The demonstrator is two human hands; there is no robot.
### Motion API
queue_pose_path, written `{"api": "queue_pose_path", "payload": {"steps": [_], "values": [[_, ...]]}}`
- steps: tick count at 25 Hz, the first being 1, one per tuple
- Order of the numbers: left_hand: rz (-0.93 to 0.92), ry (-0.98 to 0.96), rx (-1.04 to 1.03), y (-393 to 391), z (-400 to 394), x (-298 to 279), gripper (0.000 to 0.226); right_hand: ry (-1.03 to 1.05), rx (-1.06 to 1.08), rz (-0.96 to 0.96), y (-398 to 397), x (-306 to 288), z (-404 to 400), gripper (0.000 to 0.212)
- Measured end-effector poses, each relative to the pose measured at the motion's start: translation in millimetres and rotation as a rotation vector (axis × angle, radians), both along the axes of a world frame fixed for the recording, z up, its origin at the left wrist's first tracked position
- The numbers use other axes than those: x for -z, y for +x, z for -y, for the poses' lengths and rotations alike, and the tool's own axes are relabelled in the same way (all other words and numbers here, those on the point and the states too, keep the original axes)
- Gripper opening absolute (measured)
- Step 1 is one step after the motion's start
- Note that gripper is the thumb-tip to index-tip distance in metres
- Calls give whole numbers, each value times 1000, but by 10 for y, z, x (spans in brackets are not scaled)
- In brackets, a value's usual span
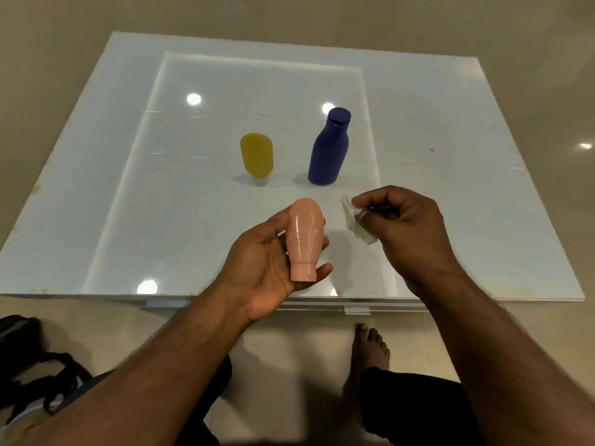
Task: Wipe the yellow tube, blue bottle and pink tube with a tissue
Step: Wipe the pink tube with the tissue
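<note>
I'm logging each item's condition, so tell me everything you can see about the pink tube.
The pink tube is glossy, smooth plastic, rounded at its far end and narrowing to a matching pink flip cap that points toward the person. It is lifted off the table, cradled in the open left hand, fingers behind and thumb near the cap. The tissue is not touching it.

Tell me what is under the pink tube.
The left hand cradles the pink tube, fingers behind it, thumb by the cap. Below lies the white table; the palm under the tube is hidden.

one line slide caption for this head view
Left hand holds pink tube; right hand pinches tissue beside it.
</note>
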State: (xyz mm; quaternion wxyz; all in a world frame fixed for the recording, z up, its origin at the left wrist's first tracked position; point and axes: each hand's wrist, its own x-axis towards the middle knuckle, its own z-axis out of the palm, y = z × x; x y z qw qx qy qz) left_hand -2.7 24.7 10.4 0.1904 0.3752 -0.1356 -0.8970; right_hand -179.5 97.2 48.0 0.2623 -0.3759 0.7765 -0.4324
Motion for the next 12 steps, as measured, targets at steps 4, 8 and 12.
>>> {"api": "queue_pose_path", "payload": {"steps": [4, 8, 12], "values": [[-4, -14, 1, -41, -32, 1, 44, -80, 25, 4, 31, -17, 24, 15], [-17, -47, 40, -40, -59, 44, 42, -139, -70, -170, 130, 34, 29, 16], [1, -117, 53, -58, -82, 100, 40, -83, -229, -392, 196, 129, 39, 23]]}}
